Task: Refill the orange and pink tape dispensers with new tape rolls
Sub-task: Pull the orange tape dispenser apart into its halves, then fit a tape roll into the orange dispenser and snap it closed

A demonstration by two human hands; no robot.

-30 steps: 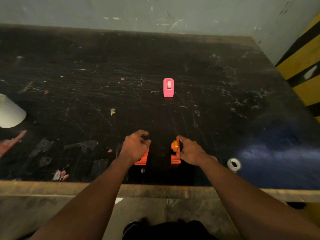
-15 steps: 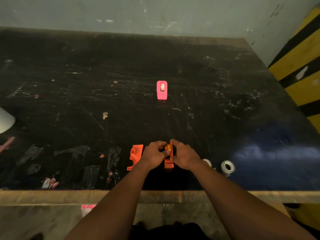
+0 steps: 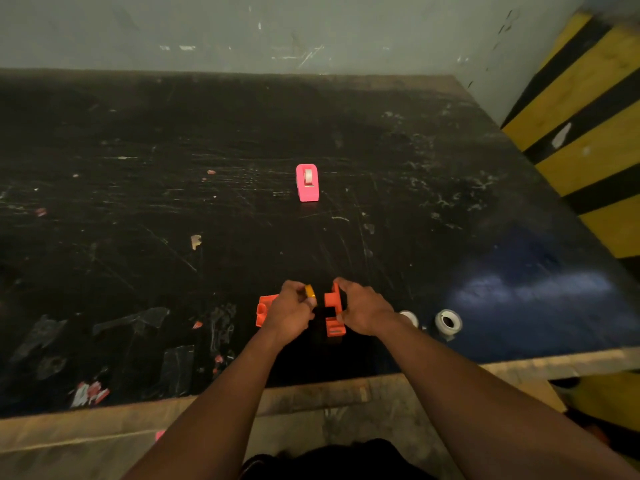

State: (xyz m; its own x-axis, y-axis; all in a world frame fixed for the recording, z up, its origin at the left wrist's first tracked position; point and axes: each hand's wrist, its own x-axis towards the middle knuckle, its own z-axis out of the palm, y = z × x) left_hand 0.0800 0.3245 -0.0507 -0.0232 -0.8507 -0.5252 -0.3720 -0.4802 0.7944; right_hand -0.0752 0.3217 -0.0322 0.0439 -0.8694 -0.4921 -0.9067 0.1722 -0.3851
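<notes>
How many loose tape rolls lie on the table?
2: outer tape roll right of the right hand; inner tape roll partly behind its wrist. Others may be hidden.

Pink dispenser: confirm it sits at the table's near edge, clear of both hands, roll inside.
Wrong place: the head view shows the pink dispenser mid-table, beyond the hands, not at the near edge. It is clear of the left hand and right hand, roll inside.

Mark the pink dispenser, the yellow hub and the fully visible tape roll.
pink dispenser [image 3: 308, 194]: head view, pink front below its roll.
yellow hub [image 3: 310, 294]: head view, exposed rim.
tape roll [image 3: 450, 330]: head view, near side wall below the hole.
</notes>
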